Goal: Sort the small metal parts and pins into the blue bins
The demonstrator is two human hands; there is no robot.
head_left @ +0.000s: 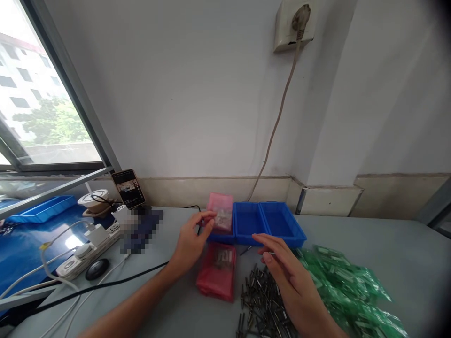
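Observation:
My left hand (pixel 192 239) is at the left edge of a pink plastic bag (pixel 221 202) of small parts in the left compartment of a blue tray (pixel 285 239). Its thumb and forefinger are slightly apart, their tips touching or just over the bag. More red plastic bags (pixel 215 277) lie in front of the tray, the top one with small parts showing through. Over a heap of thin metal pieces, which look like blind rivets (pixel 262 300), hovers my right hand (pixel 291 277), fingers stretched out and holding nothing. One loose piece (pixel 245 250) lies beside the tray.
Green plastic bags (pixel 348 286) are piled on the right of the grey table (pixel 380 234). To the left are a power strip (pixel 88 249), a black mouse (pixel 97 269), a propped phone (pixel 128 188) and cables (pixel 141 277). A wall cord (pixel 278 117) hangs behind the tray.

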